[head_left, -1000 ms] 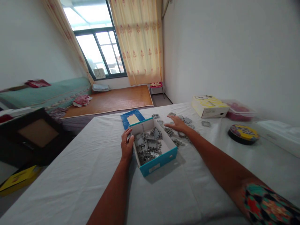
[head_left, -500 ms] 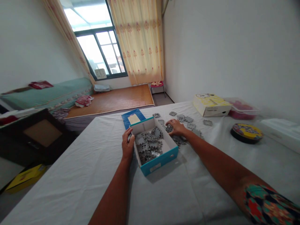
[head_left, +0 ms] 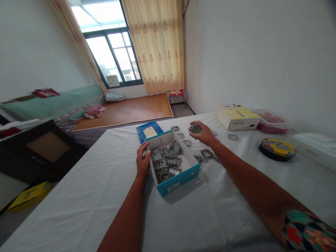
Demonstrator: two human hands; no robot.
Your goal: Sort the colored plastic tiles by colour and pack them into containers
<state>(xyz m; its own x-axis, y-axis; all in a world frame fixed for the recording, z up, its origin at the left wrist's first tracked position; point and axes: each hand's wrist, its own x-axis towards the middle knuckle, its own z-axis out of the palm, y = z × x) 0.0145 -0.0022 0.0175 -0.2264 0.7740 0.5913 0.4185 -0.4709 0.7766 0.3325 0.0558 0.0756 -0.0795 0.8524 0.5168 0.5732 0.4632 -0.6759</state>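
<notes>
A shallow blue box (head_left: 181, 182) with white inner walls stands on the white-covered table, holding many grey toothed pieces (head_left: 166, 157). My left hand (head_left: 143, 161) grips the box's left wall, thumb over the rim and fingers outside. Beyond the box's right side, my right hand (head_left: 203, 133) is closed around several grey gear-edged pieces (head_left: 195, 128) and is lifted a little above the cloth. More loose grey pieces (head_left: 206, 154) lie on the cloth to the right of the box, partly hidden by my right forearm. Their exact kind is too small to tell.
Behind the box lies a flat blue lid-like item (head_left: 149, 131). At the right stand a yellow-and-white box (head_left: 237, 118), a clear container (head_left: 274, 122) with red contents, a round yellow-topped tin (head_left: 277, 148) and a white case (head_left: 315, 148). A bed lies beyond the table.
My right hand has risen from the loose pieces and moved slightly away from me, with several grey pieces in its fingers. My left hand keeps its hold on the box.
</notes>
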